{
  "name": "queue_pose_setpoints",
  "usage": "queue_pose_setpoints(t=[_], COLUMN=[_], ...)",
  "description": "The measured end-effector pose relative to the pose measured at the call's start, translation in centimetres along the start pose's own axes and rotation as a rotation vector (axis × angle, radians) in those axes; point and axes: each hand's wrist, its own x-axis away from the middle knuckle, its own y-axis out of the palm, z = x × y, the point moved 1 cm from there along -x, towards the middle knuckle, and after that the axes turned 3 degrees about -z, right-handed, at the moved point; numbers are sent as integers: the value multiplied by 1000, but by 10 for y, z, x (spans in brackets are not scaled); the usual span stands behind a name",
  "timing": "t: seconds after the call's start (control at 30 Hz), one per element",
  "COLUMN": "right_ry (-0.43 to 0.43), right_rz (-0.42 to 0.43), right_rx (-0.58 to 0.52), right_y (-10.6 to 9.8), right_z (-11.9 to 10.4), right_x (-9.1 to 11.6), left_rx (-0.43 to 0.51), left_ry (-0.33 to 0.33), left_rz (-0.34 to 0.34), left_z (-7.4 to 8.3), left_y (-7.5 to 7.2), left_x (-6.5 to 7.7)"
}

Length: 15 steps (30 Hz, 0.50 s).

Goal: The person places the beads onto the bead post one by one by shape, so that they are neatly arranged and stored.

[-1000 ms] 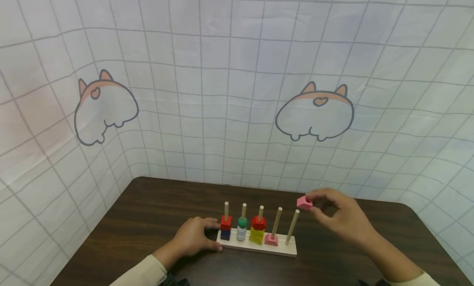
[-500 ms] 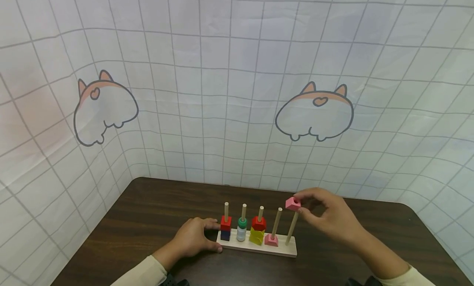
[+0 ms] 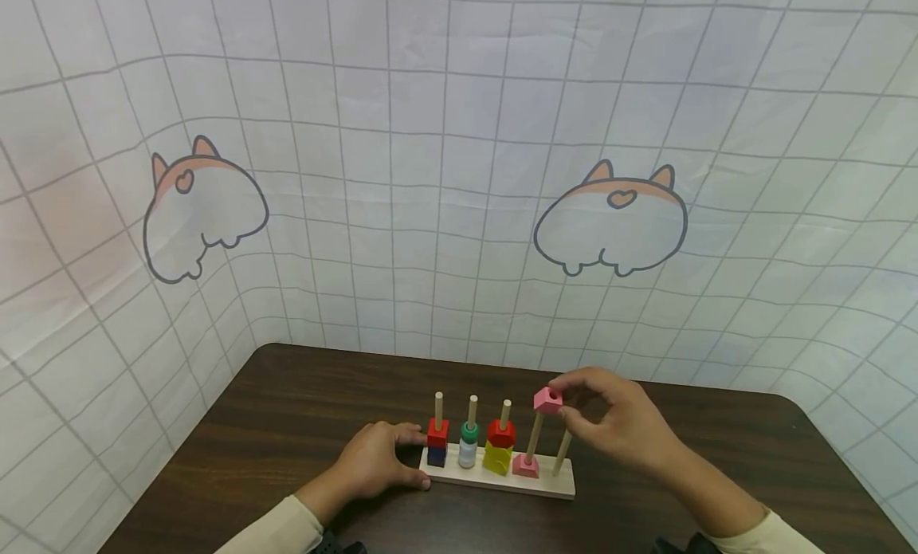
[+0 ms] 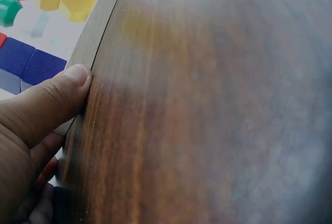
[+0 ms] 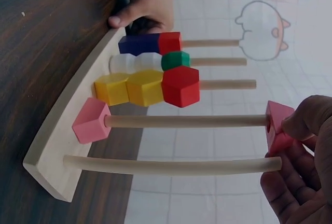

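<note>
A wooden peg stacker's pale base lies on the table, with a row of upright pegs. My left hand grips its left end, thumb on the front edge and fingers at the back corner. My right hand pinches a pink trapezoid block between thumb and fingers. That block, with a hole through it, is right at the top of the fourth peg. Another pink block sits at the foot of the same peg. The rightmost peg is bare, its tip close by my right fingers.
On the left pegs are a red block over dark blue, a green piece over white, and a red hexagon over yellow. The dark wood table meets a white grid-patterned curtain at the back.
My right hand has carried the pink block leftward, past the rightmost peg, to the top of the fourth peg. The left hand and the stacker have stayed in place.
</note>
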Motion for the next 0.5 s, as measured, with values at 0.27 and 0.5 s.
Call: queue_pose_setpoints(t=[0.27, 0.5], right_ry=[18, 28], right_rz=[-10, -16], right_rx=[7, 11], right_y=[5, 7], right_z=[0, -1], right_x=[-1, -2], left_rx=[1, -1], left_ry=[0, 2], left_rz=[7, 4], left_z=[0, -1], left_y=[0, 0], left_x=[0, -1])
